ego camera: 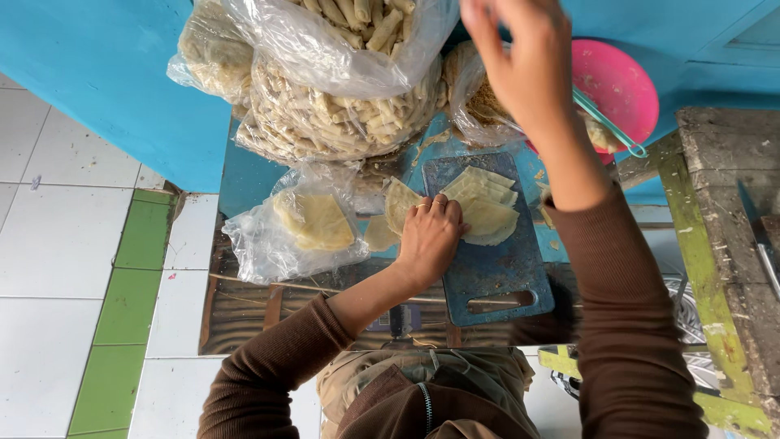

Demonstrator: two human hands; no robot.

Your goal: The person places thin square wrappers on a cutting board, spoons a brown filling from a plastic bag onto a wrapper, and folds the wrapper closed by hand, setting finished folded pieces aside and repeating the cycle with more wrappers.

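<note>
Fingers of the left hand [431, 236] press flat on a fanned stack of thin pale wrappers [483, 207], the grip loose and spread rather than closed on any of them. The wrappers lie on a blue cutting board [500, 272], which sits on the table [244, 313] in front of the person. The right hand [520, 61] is lifted well above, toward a pink bowl [626, 85]; its fingers curl, but whether they pinch anything I cannot tell from here. Left of the board, a clear plastic bag [296, 223] holds more wrappers. Behind it, big clear bags of rolled pastries [341, 114] are heaped against the blue wall [106, 81].
</note>
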